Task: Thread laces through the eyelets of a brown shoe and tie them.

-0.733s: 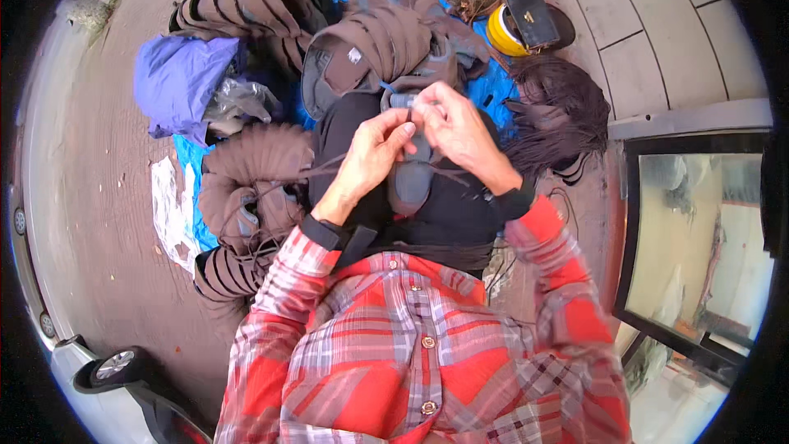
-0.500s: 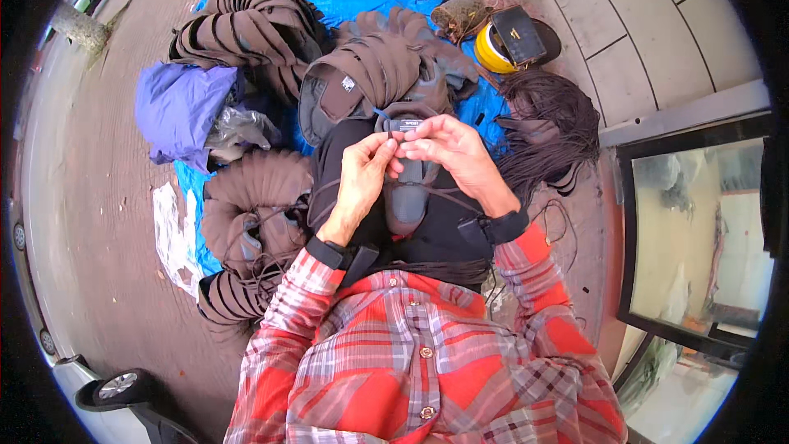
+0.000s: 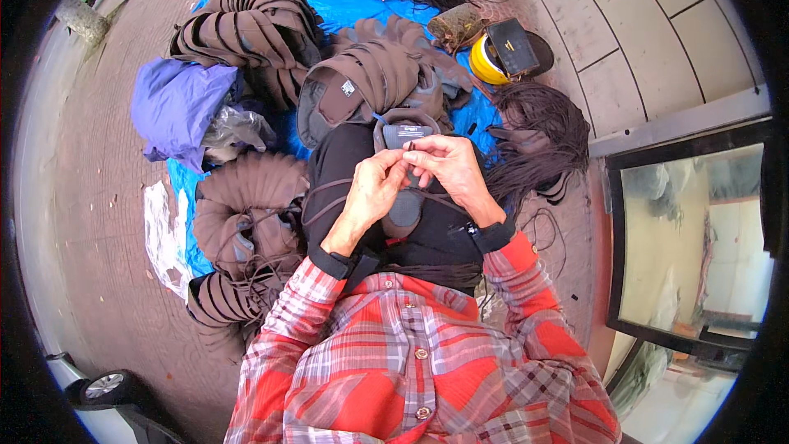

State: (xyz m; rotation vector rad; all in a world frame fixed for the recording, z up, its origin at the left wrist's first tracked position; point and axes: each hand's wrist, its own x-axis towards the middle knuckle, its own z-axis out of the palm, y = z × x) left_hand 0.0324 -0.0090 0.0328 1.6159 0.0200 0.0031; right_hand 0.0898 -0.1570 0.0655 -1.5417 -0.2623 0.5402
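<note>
shoe, grey with a rounded toe, lies on black trousers; left hand and right hand meet above it, fingertips pinched on thin dark lace. ribbed stacks of brown uppers rest on crinkled blue sheeting over pavement, by pale tiles.

On my feed I have an outdoor roadside work spot: brown paving, a car at lower left, a tree trunk at upper left, and stacked shoe pieces on a blue tarp.
</note>
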